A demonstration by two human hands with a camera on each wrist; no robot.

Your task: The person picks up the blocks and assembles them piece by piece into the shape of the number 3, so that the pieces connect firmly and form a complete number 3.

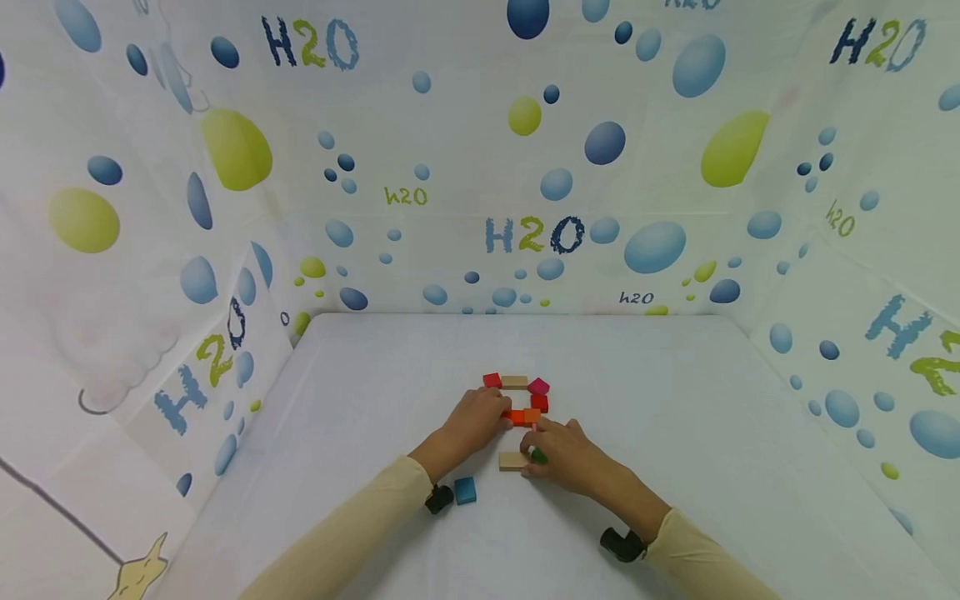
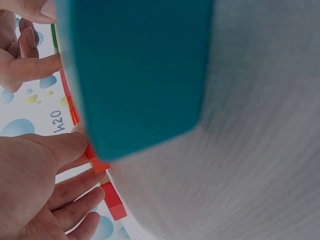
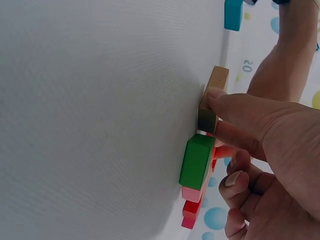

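My right hand (image 1: 570, 457) pinches a plain wooden block (image 1: 512, 462) between thumb and fingers, close to the white tabletop. Right beside that block in the right wrist view stands a green block (image 3: 196, 161), with a pink block (image 3: 191, 193) behind it. My left hand (image 1: 472, 422) pinches an orange block (image 2: 100, 165), its fingers covering part of it. Another orange block (image 1: 532, 415) lies just right of these fingertips. Farther back, a red block (image 1: 492, 381), a second wooden block (image 1: 514, 382), a magenta pentagonal block (image 1: 538, 387) and another red block (image 1: 539, 403) form a bent row.
A teal block (image 1: 465, 490) lies near my left wrist and looms large in the left wrist view. Dark wrist cameras, one at the left wrist (image 1: 439, 499) and one at the right (image 1: 622, 544), hang below the sleeves. Printed curtains (image 1: 465, 167) enclose the white table (image 1: 375, 358).
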